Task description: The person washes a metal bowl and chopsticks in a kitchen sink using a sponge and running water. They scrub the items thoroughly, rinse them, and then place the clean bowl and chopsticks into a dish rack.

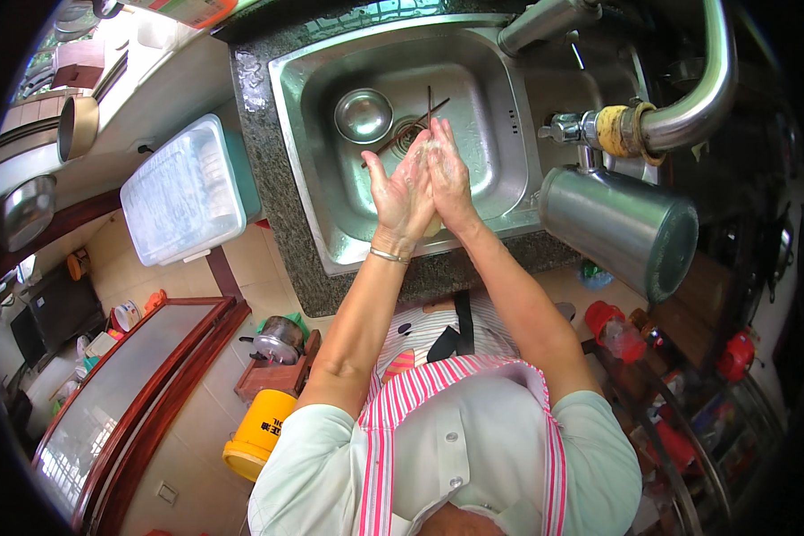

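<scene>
My left hand [402, 189] and my right hand [450, 175] are pressed palm to palm above a stainless steel sink [308, 174]. Suds whiten the fingers, and the left thumb sticks out to the side. Just beyond the fingertips, one dark chopstick [429, 100] runs up to the hands; whether they hold its lower end is hidden. Another dark chopstick [383, 150] lies slantwise across the drain [412, 137]. To the left of it rests a small round metal bowl [364, 116]. A pale yellow thing [433, 226], too covered to identify, shows between the wrists.
A speckled stone counter [268, 167] borders the sink. On the right, a curved metal pipe [703, 87] and a steel cylinder [616, 224] jut out. A lidded plastic box [184, 194] stands left. Below are a pressure cooker [278, 340] and a yellow bucket [261, 429].
</scene>
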`<action>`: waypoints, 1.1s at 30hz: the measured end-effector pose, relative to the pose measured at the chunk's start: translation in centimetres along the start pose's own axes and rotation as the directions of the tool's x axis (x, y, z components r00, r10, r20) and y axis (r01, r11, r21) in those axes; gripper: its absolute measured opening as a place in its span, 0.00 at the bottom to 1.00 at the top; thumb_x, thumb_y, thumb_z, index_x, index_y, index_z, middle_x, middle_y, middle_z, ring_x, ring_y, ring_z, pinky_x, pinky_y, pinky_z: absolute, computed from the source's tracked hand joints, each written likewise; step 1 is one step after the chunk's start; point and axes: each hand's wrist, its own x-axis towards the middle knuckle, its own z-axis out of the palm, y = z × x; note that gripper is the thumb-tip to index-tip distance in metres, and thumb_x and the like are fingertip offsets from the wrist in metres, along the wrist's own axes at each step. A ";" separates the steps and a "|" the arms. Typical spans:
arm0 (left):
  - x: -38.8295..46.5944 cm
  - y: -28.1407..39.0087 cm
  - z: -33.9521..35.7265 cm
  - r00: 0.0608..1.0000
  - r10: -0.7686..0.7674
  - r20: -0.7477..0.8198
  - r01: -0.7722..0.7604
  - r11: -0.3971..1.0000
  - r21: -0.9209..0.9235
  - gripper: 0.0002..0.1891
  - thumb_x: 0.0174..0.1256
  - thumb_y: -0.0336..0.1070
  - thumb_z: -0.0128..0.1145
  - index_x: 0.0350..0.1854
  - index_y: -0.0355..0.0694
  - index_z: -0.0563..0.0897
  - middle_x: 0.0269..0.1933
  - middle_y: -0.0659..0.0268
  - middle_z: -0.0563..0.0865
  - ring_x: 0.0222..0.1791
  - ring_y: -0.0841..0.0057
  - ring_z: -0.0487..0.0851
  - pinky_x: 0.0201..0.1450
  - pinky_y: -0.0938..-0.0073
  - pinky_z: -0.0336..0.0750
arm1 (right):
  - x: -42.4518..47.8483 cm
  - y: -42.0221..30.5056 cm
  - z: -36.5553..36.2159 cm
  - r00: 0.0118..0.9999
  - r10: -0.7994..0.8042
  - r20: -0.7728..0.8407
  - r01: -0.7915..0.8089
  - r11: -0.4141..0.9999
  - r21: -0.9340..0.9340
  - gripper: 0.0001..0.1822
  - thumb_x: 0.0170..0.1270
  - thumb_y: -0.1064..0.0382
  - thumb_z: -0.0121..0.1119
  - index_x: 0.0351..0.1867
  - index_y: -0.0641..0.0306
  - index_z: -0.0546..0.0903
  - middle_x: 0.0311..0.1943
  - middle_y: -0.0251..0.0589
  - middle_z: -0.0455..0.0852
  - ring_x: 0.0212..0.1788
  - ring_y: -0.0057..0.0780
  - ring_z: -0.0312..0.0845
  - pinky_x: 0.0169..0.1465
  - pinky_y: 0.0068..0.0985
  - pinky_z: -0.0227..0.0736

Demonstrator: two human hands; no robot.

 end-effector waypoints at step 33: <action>0.2 2.0 -1.0 0.977 -0.138 0.165 0.185 0.932 -0.313 0.56 0.63 0.78 0.31 0.71 0.22 0.50 0.74 0.39 0.51 0.75 0.50 0.50 0.76 0.53 0.48 | 0.4 3.2 0.1 0.731 0.483 0.482 -0.542 -0.018 0.840 0.29 0.75 0.47 0.38 0.63 0.72 0.68 0.59 0.57 0.76 0.63 0.48 0.71 0.67 0.42 0.66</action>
